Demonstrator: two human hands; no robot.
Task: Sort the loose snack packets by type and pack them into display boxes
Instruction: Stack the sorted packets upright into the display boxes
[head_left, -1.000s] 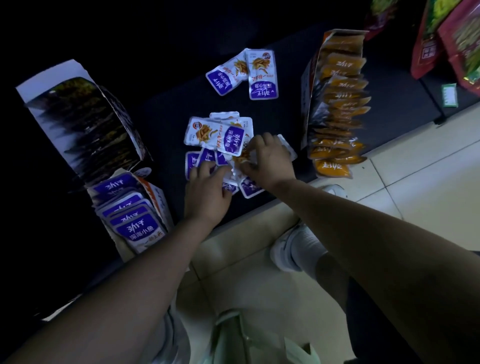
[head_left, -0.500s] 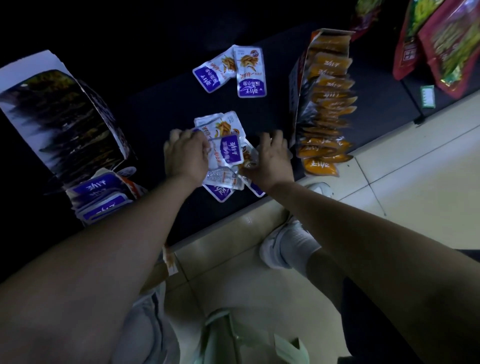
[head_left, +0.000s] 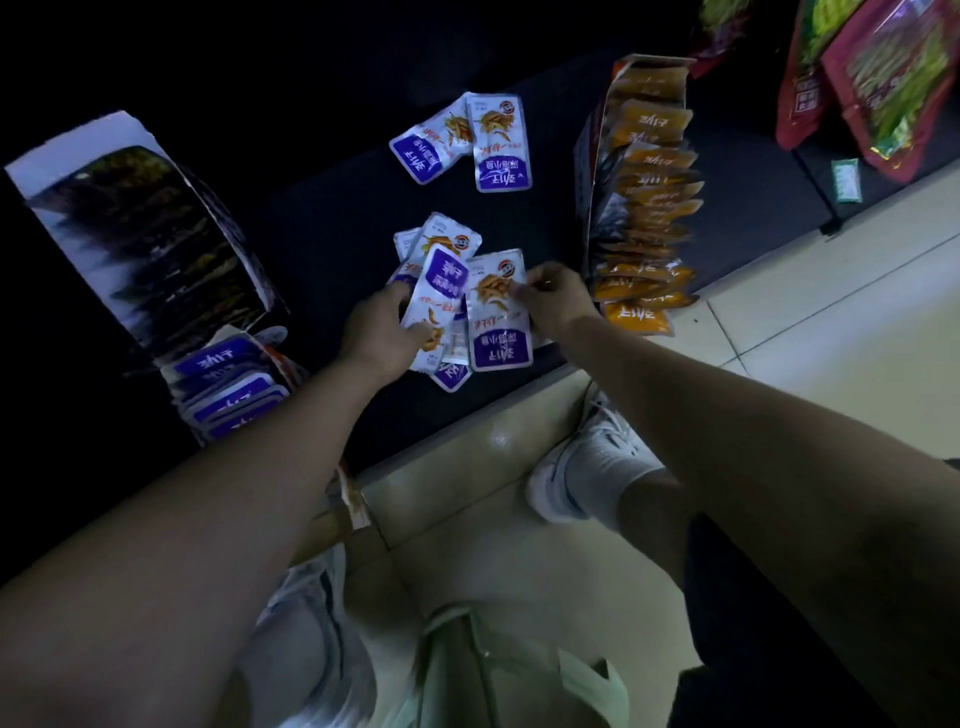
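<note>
Purple-and-white snack packets lie on a dark shelf (head_left: 322, 228). My left hand (head_left: 376, 332) grips a small stack of these packets (head_left: 439, 291), lifted and fanned. My right hand (head_left: 556, 299) pinches the top corner of one purple packet (head_left: 498, 317) beside that stack. Two more purple packets (head_left: 467, 140) lie farther back. A display box at the left (head_left: 228, 384) holds upright purple packets. At the right, a display box (head_left: 597, 156) is filled with a row of orange packets (head_left: 649, 208).
An open dark box flap (head_left: 140, 228) stands at the far left. Large red snack bags (head_left: 883, 78) hang at the upper right. Below the shelf edge is pale tiled floor (head_left: 805, 332), with my white shoe (head_left: 587, 467) on it.
Both hands have gathered the scattered purple packets from the shelf's middle. My left hand now holds a stack raised, and my right hand has taken one packet by its corner.
</note>
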